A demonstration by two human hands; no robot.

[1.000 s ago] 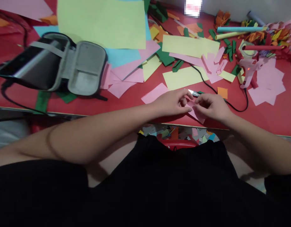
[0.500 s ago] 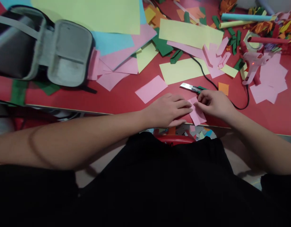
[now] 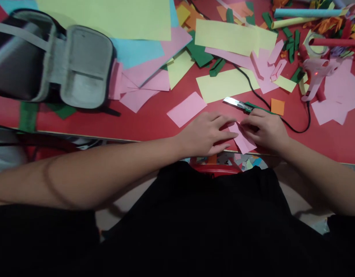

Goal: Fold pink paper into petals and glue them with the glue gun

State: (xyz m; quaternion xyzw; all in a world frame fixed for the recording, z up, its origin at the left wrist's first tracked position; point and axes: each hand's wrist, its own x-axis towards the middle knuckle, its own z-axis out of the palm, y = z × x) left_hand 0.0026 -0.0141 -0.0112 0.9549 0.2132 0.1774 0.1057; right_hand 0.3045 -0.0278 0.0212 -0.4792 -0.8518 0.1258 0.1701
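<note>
A small pink paper piece [image 3: 244, 141] lies at the table's front edge between my hands, creased, with its top part under my fingers. My left hand [image 3: 207, 132] rests flat with fingers stretched, its fingertips pressing on the paper's left side. The fingers of my right hand [image 3: 268, 129] are curled together, their tips at the paper's upper right edge. Just beyond the hands lies a box cutter [image 3: 237, 104] with its blade out to the left and its green handle partly behind my right hand. Another pink paper rectangle [image 3: 187, 109] lies beyond my left hand.
An open grey-lined case [image 3: 84, 69] stands at the left. A pink glue gun [image 3: 316, 75] with a lit red light and black cable [image 3: 294, 132] is at the right. Yellow paper strips [image 3: 226, 85], green scraps and rolled paper tubes [image 3: 308, 13] cover the back of the red table [image 3: 148, 123].
My right fingers have closed in at the paper's upper right edge. My left fingers have spread slightly. The whole view has shifted a little.
</note>
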